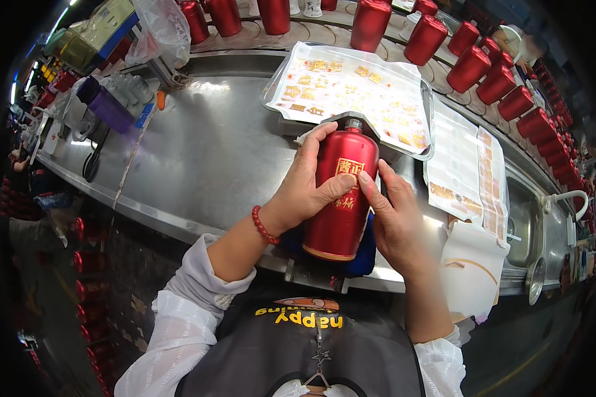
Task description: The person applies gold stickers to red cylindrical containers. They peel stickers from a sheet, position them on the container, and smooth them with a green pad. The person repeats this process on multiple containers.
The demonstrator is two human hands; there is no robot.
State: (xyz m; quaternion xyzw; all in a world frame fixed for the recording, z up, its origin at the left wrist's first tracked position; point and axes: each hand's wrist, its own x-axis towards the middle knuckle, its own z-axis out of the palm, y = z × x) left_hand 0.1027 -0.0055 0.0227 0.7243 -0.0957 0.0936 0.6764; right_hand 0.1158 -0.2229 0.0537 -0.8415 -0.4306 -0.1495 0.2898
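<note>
A shiny red bottle with gold lettering and a bare, uncapped neck lies tilted in front of me, its neck pointing away. My left hand grips its left side, thumb pressed across the gold label. From the right, my right hand has its thumb on the label's edge, while its other fingers lie along the bottle's far right side. Beneath the bottle is a dark blue cloth. Just beyond its neck, a metal tray bears a white sheet of gold and red decals.
More decal sheets lie at the right, before a steel sink. Red bottles line a curved conveyor across the back. A purple bottle, scissors and a plastic bag are at the left of the steel table.
</note>
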